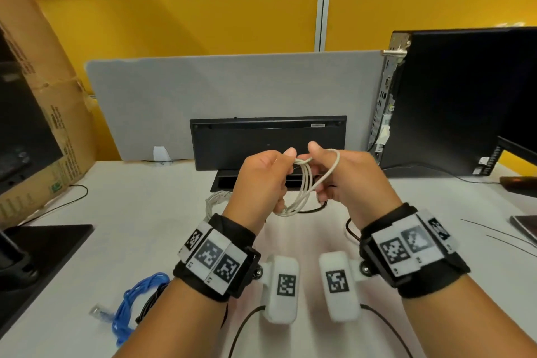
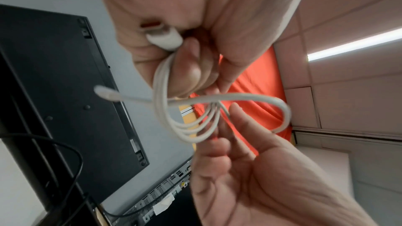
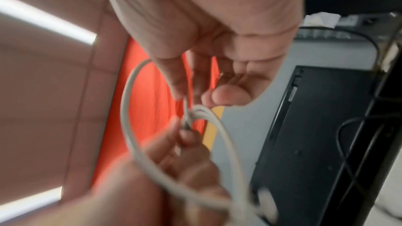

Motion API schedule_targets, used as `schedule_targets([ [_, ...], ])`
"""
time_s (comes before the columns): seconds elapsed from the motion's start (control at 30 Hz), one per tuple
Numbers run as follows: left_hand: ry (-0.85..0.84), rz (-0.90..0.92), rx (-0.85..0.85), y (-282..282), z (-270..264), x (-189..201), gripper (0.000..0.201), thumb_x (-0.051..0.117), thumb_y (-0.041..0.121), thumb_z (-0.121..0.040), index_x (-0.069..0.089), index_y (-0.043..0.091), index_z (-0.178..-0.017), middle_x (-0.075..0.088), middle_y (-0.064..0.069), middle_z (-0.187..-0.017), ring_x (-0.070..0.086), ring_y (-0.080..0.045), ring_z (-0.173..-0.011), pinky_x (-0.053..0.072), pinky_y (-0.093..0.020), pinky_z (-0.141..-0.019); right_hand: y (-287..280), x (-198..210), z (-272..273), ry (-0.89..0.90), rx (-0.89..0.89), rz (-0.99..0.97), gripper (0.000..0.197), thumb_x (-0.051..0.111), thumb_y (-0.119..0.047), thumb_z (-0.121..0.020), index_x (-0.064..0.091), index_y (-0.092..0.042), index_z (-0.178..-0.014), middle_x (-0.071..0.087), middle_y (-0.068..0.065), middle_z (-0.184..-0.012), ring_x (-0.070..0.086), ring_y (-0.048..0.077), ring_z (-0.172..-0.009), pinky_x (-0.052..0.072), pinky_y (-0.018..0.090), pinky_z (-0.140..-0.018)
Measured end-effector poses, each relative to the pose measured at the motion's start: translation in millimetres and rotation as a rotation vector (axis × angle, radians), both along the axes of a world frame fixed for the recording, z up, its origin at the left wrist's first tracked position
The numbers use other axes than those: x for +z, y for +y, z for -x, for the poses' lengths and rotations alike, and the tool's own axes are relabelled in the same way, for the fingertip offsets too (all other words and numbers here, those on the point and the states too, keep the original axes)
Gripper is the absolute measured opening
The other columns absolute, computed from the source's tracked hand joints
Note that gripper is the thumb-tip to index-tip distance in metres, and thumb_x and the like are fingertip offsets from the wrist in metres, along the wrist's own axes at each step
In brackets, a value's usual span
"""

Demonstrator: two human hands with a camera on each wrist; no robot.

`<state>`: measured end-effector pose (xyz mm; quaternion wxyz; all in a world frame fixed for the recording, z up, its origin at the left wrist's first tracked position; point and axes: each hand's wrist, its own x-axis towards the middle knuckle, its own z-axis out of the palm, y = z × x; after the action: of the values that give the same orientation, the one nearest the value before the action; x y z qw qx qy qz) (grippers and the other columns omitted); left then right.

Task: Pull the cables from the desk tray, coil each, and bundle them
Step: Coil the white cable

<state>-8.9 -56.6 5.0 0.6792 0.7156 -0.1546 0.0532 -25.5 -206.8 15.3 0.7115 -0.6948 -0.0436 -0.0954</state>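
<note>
The white cable (image 1: 302,183) is being gripped in mid-air by both hands, just above the tabletop (image 1: 162,229). The left hand (image 1: 261,180) is being kept curled round the gathered loops, with a plug seen pressed against its palm in the left wrist view. The tail of the cable is being pinched by the right hand (image 1: 345,177) between thumb and fingertips, and a loose loop is being carried over that hand's back. By the look of it, the coiling step is in hand: several turns are already being held together, and the remaining length is being worked round or through them.

Further out, a second white cable (image 1: 216,202) is lying on the tabletop just beyond the left wrist, near the black desk tray (image 1: 225,180). A blue cable (image 1: 133,302) is lying bunched at the near left. A black cable (image 1: 350,229) is also lying by the right wrist; whether it belongs to the task cannot be told.

Next, the tail will probably need to be drawn snug round the loops, with the left hand's grip kept firm so the turns are not sprung loose.
</note>
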Motion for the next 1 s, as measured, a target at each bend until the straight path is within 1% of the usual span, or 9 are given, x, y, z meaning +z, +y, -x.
schedule_targets([
  [0.1,0.017,-0.036,0.046,0,-1,0,0.041,0.051,0.031,-0.099,0.048,0.016,-0.061,0.033,0.000,-0.051,0.028,-0.013,-0.040,0.030,-0.024,-0.042,-13,7,4,0.092,0.059,-0.219,0.020,0.075,-0.024,-0.081,0.073,-0.004,-0.082,0.066,0.008,-0.071,0.063,0.016,-0.057,0.054,0.025,-0.053],
  [0.23,-0.051,-0.143,0.118,-3,0,2,0.041,0.049,0.032,-0.099,0.052,0.000,-0.073,0.040,-0.005,-0.057,0.036,-0.017,-0.047,0.036,-0.030,-0.047,-17,21,12,0.193,0.274,-0.555,0.029,0.051,-0.013,-0.091,0.065,0.009,-0.103,0.071,0.027,-0.098,0.073,0.035,-0.086,0.061,0.038,-0.068],
  [0.3,-0.093,-0.188,0.152,-3,0,2,0.042,0.049,0.032,-0.099,0.051,-0.004,-0.076,0.041,-0.007,-0.059,0.038,-0.019,-0.053,0.037,-0.034,-0.053,-15,27,16,0.230,0.335,-0.593,0.043,0.042,-0.026,-0.098,0.065,0.008,-0.109,0.072,0.020,-0.084,0.069,0.023,-0.059,0.055,0.029,-0.048],
  [0.37,-0.115,-0.190,0.180,-1,1,4,0.040,0.049,0.030,-0.099,0.046,0.005,-0.068,0.038,-0.001,-0.057,0.035,-0.016,-0.052,0.035,-0.033,-0.053,-18,28,18,0.187,0.246,-0.424,0.046,0.044,-0.037,-0.100,0.069,0.001,-0.109,0.057,0.002,-0.059,0.039,0.008,-0.036,0.032,0.019,-0.033],
  [0.43,-0.122,-0.176,0.197,1,1,6,0.038,0.047,0.030,-0.100,0.044,0.009,-0.068,0.035,0.000,-0.058,0.032,-0.014,-0.052,0.032,-0.029,-0.051,-22,26,18,0.052,0.056,-0.142,0.037,0.049,-0.036,-0.099,0.074,-0.009,-0.099,0.041,-0.007,-0.053,0.027,0.005,-0.038,0.024,0.017,-0.035],
  [0.6,-0.102,-0.127,0.212,4,2,9,0.037,0.045,0.030,-0.101,0.046,0.011,-0.069,0.035,-0.002,-0.059,0.032,-0.015,-0.050,0.033,-0.030,-0.049,-35,22,15,-0.401,-0.335,0.588,0.019,0.061,-0.021,-0.093,0.075,-0.022,-0.080,0.060,-0.015,-0.059,0.055,-0.001,-0.059,0.040,0.006,-0.055],
  [0.73,0.085,0.113,0.050,3,9,13,0.034,0.043,0.032,-0.102,0.045,0.012,-0.075,0.025,0.000,-0.055,0.019,-0.013,-0.046,0.019,-0.023,-0.044,-40,12,9,-0.508,-0.456,0.956,0.014,0.064,-0.016,-0.090,0.074,-0.023,-0.082,0.058,-0.017,-0.075,0.051,0.012,-0.083,0.044,0.033,-0.081],
  [0.83,0.179,0.327,-0.106,1,14,15,0.034,0.043,0.033,-0.102,0.045,0.014,-0.075,0.020,0.004,-0.053,0.013,-0.009,-0.043,0.015,-0.017,-0.041,-32,5,10,-0.540,-0.486,1.086,0.014,0.066,-0.014,-0.088,0.075,-0.023,-0.083,0.058,-0.009,-0.084,0.046,0.019,-0.091,0.038,0.039,-0.080],
  [1.0,0.201,0.452,-0.151,-6,19,17,0.034,0.042,0.034,-0.102,0.045,0.014,-0.075,0.018,0.004,-0.052,0.013,-0.007,-0.040,0.015,-0.016,-0.040,-13,0,11,-0.553,-0.227,0.928,0.012,0.064,-0.012,-0.089,0.075,-0.015,-0.084,0.062,-0.009,-0.065,0.056,0.007,-0.059,0.052,0.029,-0.062],
])
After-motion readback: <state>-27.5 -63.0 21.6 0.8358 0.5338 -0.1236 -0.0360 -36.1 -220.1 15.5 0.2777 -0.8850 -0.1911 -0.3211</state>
